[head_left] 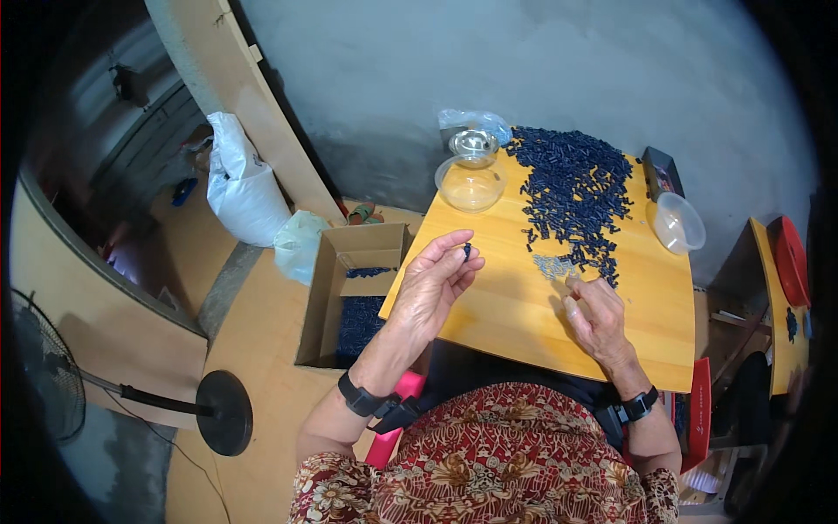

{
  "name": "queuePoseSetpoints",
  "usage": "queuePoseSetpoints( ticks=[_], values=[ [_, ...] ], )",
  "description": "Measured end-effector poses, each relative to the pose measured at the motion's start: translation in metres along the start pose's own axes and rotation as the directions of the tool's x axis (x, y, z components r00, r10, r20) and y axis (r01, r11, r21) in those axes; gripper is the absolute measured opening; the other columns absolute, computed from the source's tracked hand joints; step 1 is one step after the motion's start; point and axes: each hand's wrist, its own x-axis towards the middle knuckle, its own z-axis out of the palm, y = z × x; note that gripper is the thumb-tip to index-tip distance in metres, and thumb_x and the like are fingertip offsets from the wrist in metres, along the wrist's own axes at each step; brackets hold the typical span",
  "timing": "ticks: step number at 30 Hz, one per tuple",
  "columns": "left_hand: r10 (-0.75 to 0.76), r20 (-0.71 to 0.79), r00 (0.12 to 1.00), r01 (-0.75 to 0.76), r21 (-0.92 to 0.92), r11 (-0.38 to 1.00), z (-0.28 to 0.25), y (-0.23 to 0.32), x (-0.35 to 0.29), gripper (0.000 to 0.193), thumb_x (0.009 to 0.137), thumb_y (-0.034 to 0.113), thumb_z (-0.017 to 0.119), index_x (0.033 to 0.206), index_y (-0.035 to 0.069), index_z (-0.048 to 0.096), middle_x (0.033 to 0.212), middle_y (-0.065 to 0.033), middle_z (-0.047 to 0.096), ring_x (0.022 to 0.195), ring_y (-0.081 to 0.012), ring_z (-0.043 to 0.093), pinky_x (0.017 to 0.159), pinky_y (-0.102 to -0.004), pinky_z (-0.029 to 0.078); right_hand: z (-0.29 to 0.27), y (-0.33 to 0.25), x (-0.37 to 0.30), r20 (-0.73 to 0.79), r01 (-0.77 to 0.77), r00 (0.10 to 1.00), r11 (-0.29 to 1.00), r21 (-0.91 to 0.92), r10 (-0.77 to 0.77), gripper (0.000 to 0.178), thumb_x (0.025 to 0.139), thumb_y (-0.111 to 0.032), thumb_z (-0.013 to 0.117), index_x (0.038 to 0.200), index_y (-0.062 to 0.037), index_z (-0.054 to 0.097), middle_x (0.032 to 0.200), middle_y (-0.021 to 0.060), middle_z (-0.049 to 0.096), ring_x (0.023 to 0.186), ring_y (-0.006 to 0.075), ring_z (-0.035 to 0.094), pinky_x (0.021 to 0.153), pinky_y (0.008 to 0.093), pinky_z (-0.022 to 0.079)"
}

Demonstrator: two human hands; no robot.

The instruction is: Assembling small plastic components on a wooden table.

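Observation:
My left hand (436,278) is raised over the table's left edge, thumb and fingers closed on a small dark blue plastic piece (467,251). My right hand (598,320) rests low over the wooden table (497,310), its fingers curled together beside a small patch of silvery metal pieces (552,265). Whatever its fingertips may hold is too small to make out. Beyond both hands spreads a large pile of dark blue plastic pieces (576,179), thinning out toward the silvery ones.
A clear bowl (471,188) and a metal bowl (474,144) stand at the far left of the table. At its right are a clear tub (679,224) and a black tray (663,173). A cardboard box (325,301) holding dark pieces sits on the floor at left, near a fan base (224,413).

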Motion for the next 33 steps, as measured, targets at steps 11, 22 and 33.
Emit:
queuePoseSetpoints(
  ticks=[11,22,33],
  values=[
    [0.080,0.040,0.996,-0.072,-0.163,0.984,0.001,0.007,-0.006,0.023,0.093,0.003,0.052,0.116,0.003,0.053,0.104,-0.0119,0.063,0.097,-0.0191,0.064,0.082,-0.0257,0.056,0.005,0.010,-0.005,0.012,-0.015,1.000,1.000,-0.014,0.015,0.011,0.077,-0.006,0.067,0.086,-0.0001,0.063,0.072,0.0110,0.061,0.066,0.0265,0.058,0.060,0.0353,0.046],
    [0.118,0.036,0.992,-0.111,-0.158,0.981,-0.006,0.007,-0.012,0.033,0.090,-0.004,0.052,0.122,-0.002,0.049,0.113,-0.0175,0.059,0.107,-0.0234,0.061,0.092,-0.0280,0.053,0.010,0.016,-0.011,0.067,-0.070,0.995,0.998,-0.009,0.070,0.009,0.077,-0.006,0.067,0.083,-0.0009,0.063,0.075,0.0112,0.063,0.069,0.0274,0.059,0.063,0.0361,0.048],
    [0.264,-0.111,0.958,-0.276,-0.105,0.955,-0.045,0.025,-0.015,0.034,0.090,-0.007,0.049,0.124,-0.005,0.047,0.115,-0.0185,0.057,0.109,-0.0259,0.059,0.094,-0.0287,0.052,0.012,0.018,-0.013,0.075,-0.093,0.993,0.996,-0.004,0.093,0.007,0.077,-0.005,0.066,0.083,-0.0011,0.063,0.077,0.0112,0.064,0.071,0.0279,0.061,0.065,0.0365,0.049]
  ],
)
